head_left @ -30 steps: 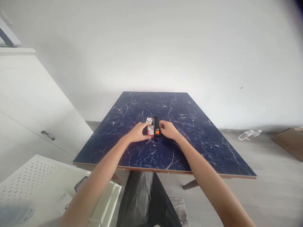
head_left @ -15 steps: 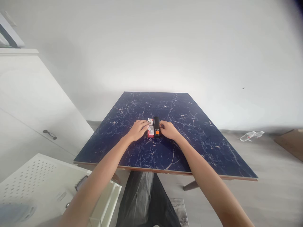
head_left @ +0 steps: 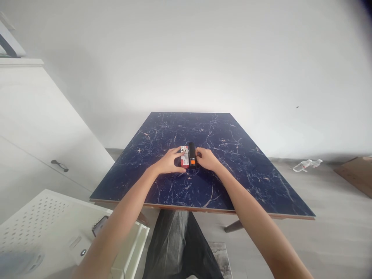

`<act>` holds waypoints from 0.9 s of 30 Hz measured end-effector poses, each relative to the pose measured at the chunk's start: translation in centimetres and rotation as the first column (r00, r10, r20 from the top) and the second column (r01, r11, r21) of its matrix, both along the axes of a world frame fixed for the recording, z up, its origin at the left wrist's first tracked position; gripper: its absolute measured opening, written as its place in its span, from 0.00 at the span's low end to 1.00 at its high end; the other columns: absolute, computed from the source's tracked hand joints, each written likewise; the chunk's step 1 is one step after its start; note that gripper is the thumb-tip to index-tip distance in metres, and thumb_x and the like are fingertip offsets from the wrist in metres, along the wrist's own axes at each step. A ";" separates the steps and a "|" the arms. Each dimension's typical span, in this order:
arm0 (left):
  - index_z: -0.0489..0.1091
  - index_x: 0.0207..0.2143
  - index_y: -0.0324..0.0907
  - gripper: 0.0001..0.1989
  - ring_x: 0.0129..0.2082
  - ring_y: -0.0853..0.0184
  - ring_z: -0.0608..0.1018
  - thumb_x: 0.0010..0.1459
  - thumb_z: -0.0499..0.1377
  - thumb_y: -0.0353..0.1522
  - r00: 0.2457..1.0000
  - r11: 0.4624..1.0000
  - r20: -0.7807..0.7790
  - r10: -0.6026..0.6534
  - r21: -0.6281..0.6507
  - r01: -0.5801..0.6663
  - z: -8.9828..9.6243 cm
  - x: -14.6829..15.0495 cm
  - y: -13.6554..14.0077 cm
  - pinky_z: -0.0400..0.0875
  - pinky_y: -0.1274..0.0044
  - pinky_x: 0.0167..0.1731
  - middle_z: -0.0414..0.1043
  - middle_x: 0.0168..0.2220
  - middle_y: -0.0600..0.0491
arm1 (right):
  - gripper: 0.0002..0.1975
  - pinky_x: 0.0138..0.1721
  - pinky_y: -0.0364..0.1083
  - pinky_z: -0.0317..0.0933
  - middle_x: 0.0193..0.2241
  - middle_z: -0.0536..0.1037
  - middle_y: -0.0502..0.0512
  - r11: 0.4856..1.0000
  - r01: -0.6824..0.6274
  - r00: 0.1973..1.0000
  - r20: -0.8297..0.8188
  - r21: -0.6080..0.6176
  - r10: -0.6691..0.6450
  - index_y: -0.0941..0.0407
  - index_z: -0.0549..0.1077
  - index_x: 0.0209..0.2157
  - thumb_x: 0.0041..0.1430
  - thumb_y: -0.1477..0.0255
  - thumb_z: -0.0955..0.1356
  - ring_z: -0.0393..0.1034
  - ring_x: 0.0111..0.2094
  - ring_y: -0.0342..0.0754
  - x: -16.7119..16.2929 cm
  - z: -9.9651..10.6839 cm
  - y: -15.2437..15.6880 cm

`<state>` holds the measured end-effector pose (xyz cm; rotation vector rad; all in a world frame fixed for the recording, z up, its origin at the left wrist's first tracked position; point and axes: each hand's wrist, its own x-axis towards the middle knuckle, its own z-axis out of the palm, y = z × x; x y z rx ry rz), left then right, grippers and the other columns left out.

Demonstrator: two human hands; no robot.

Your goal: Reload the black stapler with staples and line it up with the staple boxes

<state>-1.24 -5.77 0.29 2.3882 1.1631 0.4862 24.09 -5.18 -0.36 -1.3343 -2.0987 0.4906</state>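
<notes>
A small red and white box [head_left: 185, 159] with a dark picture printed on it lies on the blue marbled table [head_left: 174, 193]. Right against its side is a long black object [head_left: 191, 149] with an orange patch at its near end; its exact kind is unclear. My left hand [head_left: 169, 161] has its thumb and fingers spread about the box, the thumb by the near end, a finger near the far end. Curled up at the black object's right side is my right hand [head_left: 205, 159]. Its fingertips press together there, and what they pinch is too small to make out.
A white perforated cabinet top [head_left: 31, 224] with a phone [head_left: 100, 225] on it stands at lower left. Behind it is a tall white cabinet [head_left: 43, 128]. Clear plastic packaging [head_left: 306, 165] and a brown carton [head_left: 356, 174] are on the floor at right.
My left thumb has left the top of the box and moved down to its near end, so that hand is spread wider. My right hand stays by the black object.
</notes>
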 end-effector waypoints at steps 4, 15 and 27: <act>0.59 0.69 0.51 0.47 0.69 0.42 0.57 0.49 0.70 0.50 1.000 0.999 0.006 0.004 0.042 -0.004 0.3 0.1 0.0 0.58 0.52 0.63 0.53 0.71 0.45 | 0.07 0.33 0.41 0.55 0.27 0.76 0.49 1.000 0.004 1.000 0.003 -0.002 -0.004 0.54 0.69 0.28 0.51 0.80 0.63 0.66 0.29 0.45 0.0 0.1 -0.1; 0.61 0.67 0.52 0.45 0.65 0.42 0.64 0.49 0.70 0.48 1.000 0.997 0.018 0.023 0.077 -0.025 0.3 0.5 0.0 0.62 0.53 0.60 0.58 0.69 0.47 | 0.06 0.32 0.41 0.54 0.27 0.75 0.49 1.000 0.015 1.000 0.009 -0.017 -0.015 0.54 0.69 0.28 0.51 0.80 0.64 0.66 0.28 0.44 -0.1 0.2 -0.3; 0.62 0.67 0.53 0.45 0.61 0.44 0.70 0.48 0.70 0.49 0.998 0.997 0.025 0.052 0.064 -0.053 0.1 0.6 0.0 0.68 0.58 0.55 0.63 0.66 0.47 | 0.05 0.32 0.42 0.63 0.29 0.80 0.50 0.963 0.007 0.972 -0.223 -0.270 -0.069 0.52 0.68 0.36 0.62 0.74 0.62 0.74 0.28 0.45 0.1 0.0 -0.2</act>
